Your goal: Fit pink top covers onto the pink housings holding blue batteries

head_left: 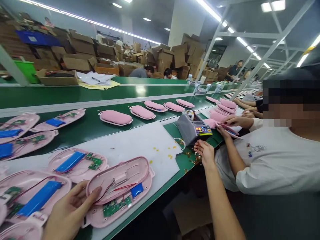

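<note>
My left hand (68, 208) grips the near left end of a pink plastic shell half (136, 170), thumb on its inside. Red and black wires run across that half. It is tilted over a matching pink housing (141, 201), which holds a green circuit board (116, 207) and a blue battery (137, 190), partly covered. My right hand (206, 155) reaches to the front of a grey electric tape dispenser (187, 130) with a lit display. Its fingers are pinched together at the dispenser; whatever they hold is too small to make out.
More open pink housings with blue batteries (40, 198) lie at left. Closed pink cases (116, 117) line the green bench (82, 133). Small amber tape scraps (195, 158) litter the dispenser's base. A co-worker in a white shirt (272, 160) sits close on the right, hands on a pink case.
</note>
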Demonstrator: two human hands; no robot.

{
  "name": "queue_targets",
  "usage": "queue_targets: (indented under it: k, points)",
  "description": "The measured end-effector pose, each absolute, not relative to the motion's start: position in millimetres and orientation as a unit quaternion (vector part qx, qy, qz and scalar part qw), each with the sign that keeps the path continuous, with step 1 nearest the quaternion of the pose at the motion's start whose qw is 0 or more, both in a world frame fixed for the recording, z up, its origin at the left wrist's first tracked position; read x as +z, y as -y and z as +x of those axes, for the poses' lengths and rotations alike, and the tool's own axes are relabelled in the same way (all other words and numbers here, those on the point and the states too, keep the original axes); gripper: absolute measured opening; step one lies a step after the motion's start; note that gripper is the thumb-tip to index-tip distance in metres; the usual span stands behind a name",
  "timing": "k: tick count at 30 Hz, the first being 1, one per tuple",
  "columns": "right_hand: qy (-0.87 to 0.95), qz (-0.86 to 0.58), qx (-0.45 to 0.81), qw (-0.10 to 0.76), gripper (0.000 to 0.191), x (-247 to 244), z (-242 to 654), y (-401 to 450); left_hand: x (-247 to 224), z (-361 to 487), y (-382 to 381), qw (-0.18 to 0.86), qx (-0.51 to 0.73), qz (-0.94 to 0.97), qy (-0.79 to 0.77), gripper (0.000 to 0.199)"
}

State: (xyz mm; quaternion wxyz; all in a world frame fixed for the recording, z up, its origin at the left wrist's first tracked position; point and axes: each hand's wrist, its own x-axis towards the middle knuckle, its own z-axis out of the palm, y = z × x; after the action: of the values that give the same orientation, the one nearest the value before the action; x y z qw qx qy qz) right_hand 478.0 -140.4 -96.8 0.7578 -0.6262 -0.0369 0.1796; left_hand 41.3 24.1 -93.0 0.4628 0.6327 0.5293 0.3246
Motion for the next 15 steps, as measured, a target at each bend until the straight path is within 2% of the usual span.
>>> queue_targets:
  k: [3,6,9,10,13,15]
  points:
    - [0.058,-0.631,0.147,0.76,0.035,-92.5,444.7,150.4,-80.7,44.9,-7.2,0.531,0.303,0.612,-0.501,0.058]
    - [0.287,-0.652,0.138,0.688,0.026,-72.0,386.0,142.4,-73.3,50.0,0.6,0.605,0.302,0.586,-0.447,0.052]
    - [0.613,-0.608,0.175,0.473,0.025,-37.9,306.9,107.7,-72.7,52.3,2.9,0.644,0.317,0.562,-0.411,0.048]
    - [0.688,-0.586,0.153,0.4,0.026,-28.8,282.4,92.5,-73.7,52.6,3.8,0.653,0.324,0.556,-0.399,0.047]
    - [0.813,-0.54,0.042,0.212,0.024,-19.3,235.0,51.5,-79.7,53.4,6.6,0.675,0.353,0.537,-0.361,0.044]
    - [0.842,-0.524,-0.008,0.127,0.021,-23.4,225.2,36.5,-85.0,54.2,8.1,0.677,0.37,0.531,-0.352,0.04]
